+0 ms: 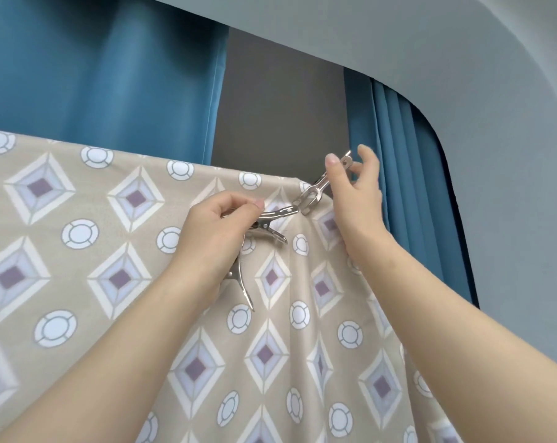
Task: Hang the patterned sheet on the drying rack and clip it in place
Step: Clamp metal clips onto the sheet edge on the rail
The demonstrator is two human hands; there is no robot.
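Observation:
The patterned sheet (111, 251), beige with diamonds and white circles, hangs over a bar that it hides; its top edge slopes across the view to a corner at the right. My right hand (357, 199) pinches the handles of a metal clip (315, 193) whose jaws sit on the sheet's top right corner. My left hand (216, 238) holds spare metal clips (270, 225): one points right from my fingers, another hangs below my palm. The rack itself is out of sight under the cloth.
Blue curtains (95, 75) hang behind the sheet on the left and another blue curtain (408, 187) on the right, with a grey wall (280, 107) between them. A pale ceiling (462, 59) curves overhead.

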